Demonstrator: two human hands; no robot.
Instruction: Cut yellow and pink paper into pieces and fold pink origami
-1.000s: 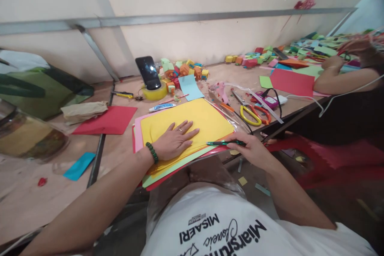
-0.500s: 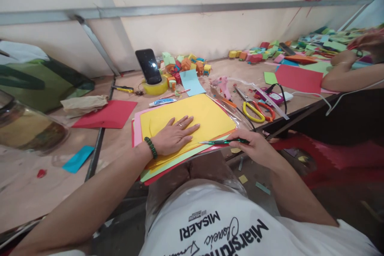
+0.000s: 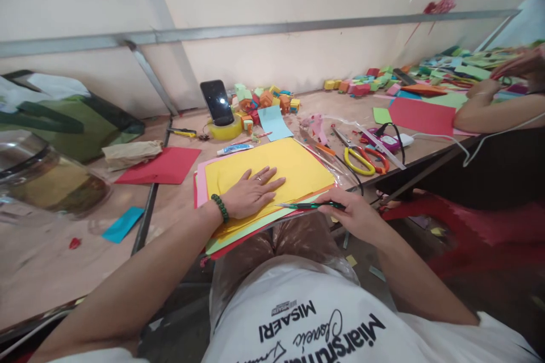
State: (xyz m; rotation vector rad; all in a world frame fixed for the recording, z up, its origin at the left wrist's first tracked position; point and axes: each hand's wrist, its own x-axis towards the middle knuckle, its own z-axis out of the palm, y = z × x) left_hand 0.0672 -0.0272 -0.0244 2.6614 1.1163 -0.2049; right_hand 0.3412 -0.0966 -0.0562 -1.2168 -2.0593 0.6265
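My left hand [image 3: 252,193] lies flat with fingers spread on the top yellow sheet [image 3: 281,164] of a stack of coloured paper at the table's near edge. A green bead bracelet [image 3: 220,208] is on that wrist. My right hand [image 3: 355,214] is closed around a green pen [image 3: 309,205], held level at the stack's near right corner, tip pointing left.
Yellow and orange scissors [image 3: 361,159], a ruler, a glue tube [image 3: 233,149], a phone [image 3: 217,102] propped on a tape roll, small paper cubes [image 3: 264,99], red paper [image 3: 164,164], a green bag [image 3: 63,119]. Another person's arm [image 3: 494,110] rests at the right among more paper.
My hands keep their places on the paper and pen. The pen has slid slightly left along the stack's edge; the view shifted a little.
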